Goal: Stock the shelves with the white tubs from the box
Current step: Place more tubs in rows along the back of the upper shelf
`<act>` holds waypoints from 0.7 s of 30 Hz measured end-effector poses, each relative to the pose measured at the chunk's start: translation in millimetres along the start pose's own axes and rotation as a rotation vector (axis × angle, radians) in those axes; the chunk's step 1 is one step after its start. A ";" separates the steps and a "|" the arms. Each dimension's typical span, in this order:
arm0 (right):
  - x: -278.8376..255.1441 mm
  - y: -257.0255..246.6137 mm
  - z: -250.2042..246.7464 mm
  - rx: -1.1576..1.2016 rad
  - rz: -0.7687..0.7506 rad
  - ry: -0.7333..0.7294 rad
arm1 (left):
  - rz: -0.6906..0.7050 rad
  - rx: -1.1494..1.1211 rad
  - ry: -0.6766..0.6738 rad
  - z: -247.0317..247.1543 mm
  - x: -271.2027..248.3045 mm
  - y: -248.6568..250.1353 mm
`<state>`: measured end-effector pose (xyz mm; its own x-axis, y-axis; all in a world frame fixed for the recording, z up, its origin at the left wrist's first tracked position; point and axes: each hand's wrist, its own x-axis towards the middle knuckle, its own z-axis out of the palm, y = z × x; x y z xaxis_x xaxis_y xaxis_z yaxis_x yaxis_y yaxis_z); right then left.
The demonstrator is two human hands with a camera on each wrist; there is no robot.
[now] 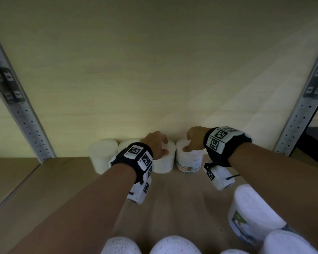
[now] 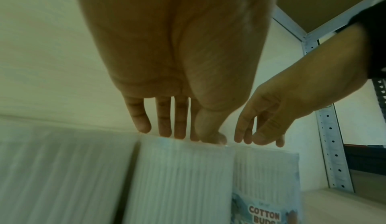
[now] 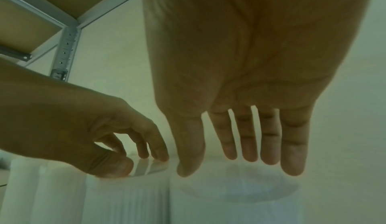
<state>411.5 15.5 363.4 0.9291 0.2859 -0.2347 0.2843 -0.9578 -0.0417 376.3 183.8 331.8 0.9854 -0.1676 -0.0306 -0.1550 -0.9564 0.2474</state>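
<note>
Several white tubs stand in a row against the back wall of the shelf (image 1: 62,180). My left hand (image 1: 159,144) (image 2: 181,135) reaches down onto a plain white tub (image 1: 163,163) (image 2: 179,178), fingertips and thumb touching its lid rim without curling round it. My right hand (image 1: 192,139) (image 3: 240,166) is just above the rightmost tub (image 1: 190,160) (image 3: 240,194), whose label reads "Cotton Buds"; its fingers hang straight and hold nothing. The two tubs stand side by side, nearly touching. Two more tubs (image 1: 103,154) stand left of them.
More white tubs sit close to me: one with a green label (image 1: 250,211) at the right and others (image 1: 174,244) along the bottom edge. Perforated metal uprights (image 1: 17,107) (image 1: 301,107) frame the shelf bay. Bare board lies right of the row.
</note>
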 end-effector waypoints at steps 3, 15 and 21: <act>1.3 -0.6 3.5 -0.005 0.009 -0.014 | 0.004 -0.003 0.001 -0.1 -0.7 -0.1; -5.3 7.4 -4.3 -0.048 -0.125 -0.038 | 0.006 0.001 0.003 -1.7 -1.2 1.3; -3.1 6.9 -6.9 -0.013 -0.115 0.013 | 0.005 0.005 -0.009 -0.2 -1.3 -0.5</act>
<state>412.2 8.2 370.5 0.8930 0.3948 -0.2160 0.3925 -0.9181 -0.0554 375.0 184.6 331.9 0.9838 -0.1750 -0.0382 -0.1607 -0.9566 0.2432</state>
